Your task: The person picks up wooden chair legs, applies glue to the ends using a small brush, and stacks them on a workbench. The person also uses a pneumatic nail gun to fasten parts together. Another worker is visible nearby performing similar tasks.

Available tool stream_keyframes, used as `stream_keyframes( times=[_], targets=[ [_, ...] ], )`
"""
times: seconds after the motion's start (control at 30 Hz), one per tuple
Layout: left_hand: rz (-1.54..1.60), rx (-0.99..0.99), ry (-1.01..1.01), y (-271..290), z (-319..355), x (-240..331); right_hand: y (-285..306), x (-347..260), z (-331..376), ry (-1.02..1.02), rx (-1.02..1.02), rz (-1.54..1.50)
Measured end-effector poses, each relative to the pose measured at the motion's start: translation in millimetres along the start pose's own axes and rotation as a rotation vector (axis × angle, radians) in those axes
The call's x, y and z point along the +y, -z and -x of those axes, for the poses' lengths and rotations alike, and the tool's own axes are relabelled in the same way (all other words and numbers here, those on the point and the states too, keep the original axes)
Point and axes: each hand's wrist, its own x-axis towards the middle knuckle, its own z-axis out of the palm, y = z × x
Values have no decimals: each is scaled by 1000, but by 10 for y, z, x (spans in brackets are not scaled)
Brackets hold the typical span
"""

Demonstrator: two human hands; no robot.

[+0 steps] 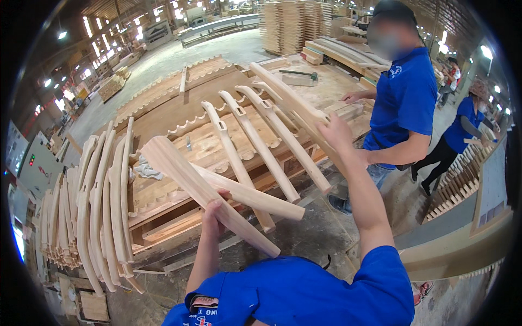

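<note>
My left hand (213, 217) is wrapped round a broad, pale wooden chair-leg-like piece (201, 190), which slants across in front of me. A second wooden piece (255, 198) crosses behind it; whether my fingers also touch that one is unclear. My right hand (337, 135), arm stretched forward, grips the near end of a long wooden piece (291, 98) at the right of the rack. Between my hands, several slotted curved wooden pieces (258, 144) rest side by side on the notched wooden rack (157, 174).
Many curved wooden pieces (103, 201) lean in a row at the left. A co-worker in blue (405, 98) stands close at the right of the bench; another person (462, 127) is farther right. A hammer (304, 74) lies on the far bench, a light glove-like bundle (147, 169) on the rack.
</note>
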Motion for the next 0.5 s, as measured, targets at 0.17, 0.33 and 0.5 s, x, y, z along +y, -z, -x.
stream_keyframes(
  times=[0.17, 0.33, 0.5],
  targets=[
    [-52, 123, -16, -100, 224, 91, -467, -196, -245, -90, -166, 21],
    [-310, 142, -118, 109, 286, 149, -754, -221, -400, -111, -306, 91],
    [-207, 48, 16, -138, 342, 469, -786, -500, -291, 30, -406, 233]
  ],
)
